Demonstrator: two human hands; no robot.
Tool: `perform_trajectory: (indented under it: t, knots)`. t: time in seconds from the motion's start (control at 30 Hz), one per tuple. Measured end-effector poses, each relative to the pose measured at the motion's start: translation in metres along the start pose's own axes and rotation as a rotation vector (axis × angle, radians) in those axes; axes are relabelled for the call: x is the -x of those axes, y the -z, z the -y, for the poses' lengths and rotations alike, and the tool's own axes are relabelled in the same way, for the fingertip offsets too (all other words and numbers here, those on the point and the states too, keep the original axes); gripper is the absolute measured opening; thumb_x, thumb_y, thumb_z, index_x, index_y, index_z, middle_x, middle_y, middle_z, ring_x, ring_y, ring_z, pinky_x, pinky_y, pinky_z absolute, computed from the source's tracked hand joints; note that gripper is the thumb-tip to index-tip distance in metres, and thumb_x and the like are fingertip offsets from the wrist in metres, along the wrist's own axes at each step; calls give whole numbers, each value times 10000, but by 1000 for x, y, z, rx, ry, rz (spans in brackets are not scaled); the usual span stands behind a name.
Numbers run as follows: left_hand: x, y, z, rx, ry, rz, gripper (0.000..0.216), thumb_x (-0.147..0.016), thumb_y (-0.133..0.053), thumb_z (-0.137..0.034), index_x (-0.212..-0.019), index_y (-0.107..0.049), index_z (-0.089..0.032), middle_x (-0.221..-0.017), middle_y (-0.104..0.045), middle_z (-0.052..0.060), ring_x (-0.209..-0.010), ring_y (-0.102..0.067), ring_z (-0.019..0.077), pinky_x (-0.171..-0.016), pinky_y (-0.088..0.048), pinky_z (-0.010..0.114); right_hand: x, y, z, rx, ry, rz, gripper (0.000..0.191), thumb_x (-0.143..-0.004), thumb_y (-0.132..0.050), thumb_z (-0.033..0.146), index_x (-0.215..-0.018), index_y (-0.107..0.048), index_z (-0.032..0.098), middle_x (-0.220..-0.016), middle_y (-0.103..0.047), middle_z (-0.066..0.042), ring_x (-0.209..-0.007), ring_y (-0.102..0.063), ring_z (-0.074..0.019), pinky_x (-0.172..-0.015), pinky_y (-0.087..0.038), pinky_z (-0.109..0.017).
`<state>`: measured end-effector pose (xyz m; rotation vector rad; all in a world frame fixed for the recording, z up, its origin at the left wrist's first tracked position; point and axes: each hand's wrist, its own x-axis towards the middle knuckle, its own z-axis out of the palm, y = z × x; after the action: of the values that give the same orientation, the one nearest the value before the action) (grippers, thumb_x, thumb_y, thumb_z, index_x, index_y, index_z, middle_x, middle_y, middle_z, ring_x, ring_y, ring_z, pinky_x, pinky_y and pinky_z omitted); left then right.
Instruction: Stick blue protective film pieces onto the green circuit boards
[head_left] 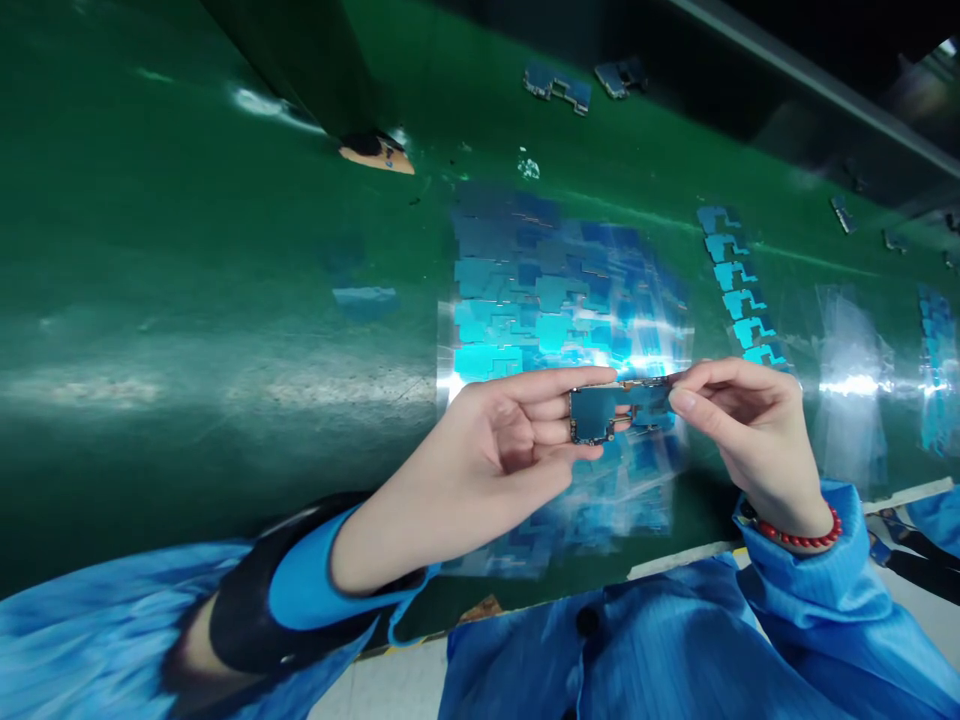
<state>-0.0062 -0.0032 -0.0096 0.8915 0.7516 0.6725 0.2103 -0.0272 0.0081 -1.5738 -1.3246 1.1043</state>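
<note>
A small dark circuit board (pixel 592 413) with a blue-tinted face is held level between my two hands, above the green work surface. My left hand (pixel 517 430) supports its left end, with the thumb along the near edge and the fingers behind and along the far edge. At the board's right end, my right hand (pixel 739 415) pinches the corner between thumb and forefinger. Beneath my hands lies a sheet of blue film pieces (pixel 495 310), cut in stepped shapes on a clear backing.
A column of blue film pieces (pixel 735 275) lies to the right, with a clear plastic sheet (pixel 851 350) beyond it. Two circuit boards (pixel 556 88) rest at the back. A tan-tipped dark object (pixel 379 152) stands at the back left. The table's front edge (pixel 679 560) runs before my body.
</note>
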Motion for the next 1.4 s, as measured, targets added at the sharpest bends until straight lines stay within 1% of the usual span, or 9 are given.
perform_trajectory:
  t: [0.13,0.2,0.5,0.67,0.77,0.97,1.23,1.33,1.4]
  knots:
    - [0,-1,-2,-22,34,-29,450,-694,-700,-131,-1136,-686,-207,-623,-654,-21,-587,-624,139,-778,-567,322,0,0,1,34,6,-19,51,-729,-769,260,-754,-725,263,-734,-680,10,-606,-569,-124,-445,-429,-226]
    - [0,-1,-2,-22,36,-34,445,-689,-703,-140,-1128,-691,-208,-692,-693,6,-673,-661,177,-783,-570,336,0,0,1,34,17,-19,52,-726,-772,258,-747,-724,259,-728,-676,6,-619,-576,-129,-448,-433,-228]
    - [0,0,-7,-62,61,-25,463,-702,-689,-135,-1160,-673,-202,-735,-720,11,-733,-689,201,-814,-571,352,0,-1,3,39,34,-19,59,-727,-773,243,-737,-723,273,-706,-666,17,-655,-575,-128,-472,-432,-219]
    - [0,-1,-5,-52,46,-32,454,-695,-703,-145,-1141,-682,-223,-682,-712,-3,-777,-696,221,-820,-576,355,0,-1,2,57,9,-36,64,-720,-773,279,-745,-718,257,-723,-674,3,-616,-573,-141,-448,-428,-243]
    - [0,-1,-3,-29,24,-37,443,-698,-701,-146,-1133,-687,-228,-687,-714,0,-776,-697,221,-815,-578,355,0,-1,2,55,17,-30,61,-720,-773,267,-747,-719,259,-723,-674,4,-615,-571,-137,-436,-412,-238]
    - [0,-1,-3,5,50,-31,454,-688,-701,-103,-1125,-690,-224,-748,-729,9,-769,-695,214,-790,-583,342,0,-2,2,57,30,-29,48,-731,-762,264,-746,-717,267,-724,-676,12,-578,-556,-125,-438,-412,-242]
    - [0,-1,-6,-5,58,-36,444,-682,-712,-124,-1115,-696,-220,-685,-706,5,-772,-689,218,-790,-574,329,0,-2,3,36,43,-13,64,-733,-758,221,-750,-722,271,-722,-682,20,-589,-569,-118,-461,-436,-236]
    - [1,0,-7,-71,50,-27,431,-723,-695,-153,-1148,-680,-227,-613,-659,-12,-657,-654,182,-712,-565,297,0,-2,3,41,31,-17,50,-733,-757,232,-746,-719,263,-719,-683,13,-592,-577,-125,-464,-448,-243]
    - [2,1,-7,-111,50,-19,424,-750,-689,-176,-1170,-667,-232,-545,-586,-34,-531,-575,137,-588,-526,244,0,-2,3,42,31,-20,45,-734,-756,237,-744,-719,261,-720,-685,12,-590,-582,-126,-472,-459,-245]
